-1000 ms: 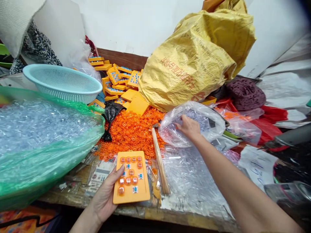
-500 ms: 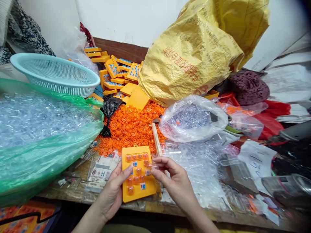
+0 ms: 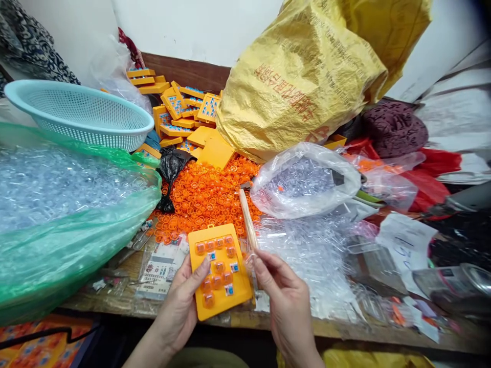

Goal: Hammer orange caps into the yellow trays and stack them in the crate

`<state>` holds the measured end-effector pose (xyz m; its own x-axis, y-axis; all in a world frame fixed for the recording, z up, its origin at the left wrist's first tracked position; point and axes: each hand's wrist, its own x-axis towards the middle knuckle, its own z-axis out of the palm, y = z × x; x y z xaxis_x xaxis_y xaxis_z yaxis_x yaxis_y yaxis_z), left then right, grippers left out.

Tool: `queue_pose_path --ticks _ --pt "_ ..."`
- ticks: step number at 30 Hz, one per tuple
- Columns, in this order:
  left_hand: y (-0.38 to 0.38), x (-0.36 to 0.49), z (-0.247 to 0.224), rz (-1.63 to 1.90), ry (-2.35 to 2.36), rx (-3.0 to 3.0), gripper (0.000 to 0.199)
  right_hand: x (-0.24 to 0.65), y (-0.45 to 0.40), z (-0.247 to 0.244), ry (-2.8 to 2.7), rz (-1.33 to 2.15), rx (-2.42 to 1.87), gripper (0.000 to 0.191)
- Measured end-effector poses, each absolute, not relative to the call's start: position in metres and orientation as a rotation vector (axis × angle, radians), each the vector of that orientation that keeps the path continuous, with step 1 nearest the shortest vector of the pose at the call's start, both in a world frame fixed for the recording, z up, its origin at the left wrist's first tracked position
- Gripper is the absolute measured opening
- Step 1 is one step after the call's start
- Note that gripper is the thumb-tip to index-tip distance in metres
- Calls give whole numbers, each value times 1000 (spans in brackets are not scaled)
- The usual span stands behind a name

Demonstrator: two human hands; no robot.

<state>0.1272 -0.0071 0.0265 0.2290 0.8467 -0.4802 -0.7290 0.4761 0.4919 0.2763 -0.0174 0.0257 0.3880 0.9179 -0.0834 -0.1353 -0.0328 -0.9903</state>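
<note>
Fingers [image 3: 202,272] of the left hand [image 3: 182,301] grip the board [image 3: 220,307] along its left side, thumb lying over its face, while those of the right hand [image 3: 289,296] are pinched narrow on a clear bit [image 3: 249,259], too small to make out. At far left, the green bag [image 3: 76,255] spills open over a mass of clear parts [image 3: 69,184], and the blue basket [image 3: 94,137] stands just behind it. Next comes the black bag [image 3: 171,171], with a printed sheet [image 3: 157,273] lying flat on the surface [image 3: 115,302] nearer the person. The board is held above the front edge, tilted slightly, bearing orange caps [image 3: 220,267] and several bare blue switches [image 3: 234,268]. Beyond it spread loose rings [image 3: 210,199], and behind those rises a jumbled pile [image 3: 187,110] of yellow boards. Just right of the board, the wooden stick [image 3: 247,214] points away from the person, its near end by the right fingertips. Farther back leans the yellow sack [image 3: 291,92]; in front of it the white bag [image 3: 264,204] gapes around more clear parts. Clear strips [image 3: 307,271] cover the surface beside the right hand, then a handwritten paper [image 3: 406,248] and a bottle [image 3: 441,283] lie at far right.
</note>
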Motion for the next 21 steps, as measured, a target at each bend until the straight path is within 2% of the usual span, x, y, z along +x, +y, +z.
queue_pose_path --ticks 3,10,14,18,21 --pt "-9 134 26 1143 831 244 65 272 -24 18 -676 1112 -1358 25" --pt "-25 146 13 1280 949 452 76 256 -29 3 -645 1023 -1379 26" --pt "-33 146 4 1324 1048 505 64 252 -29 5 -611 1042 -1283 25" --pt "-34 147 1 1391 1194 600 47 249 -28 14 -468 1370 -990 23" --pt "-30 149 5 1373 1380 652 47 251 -27 16 -402 1480 -922 39"
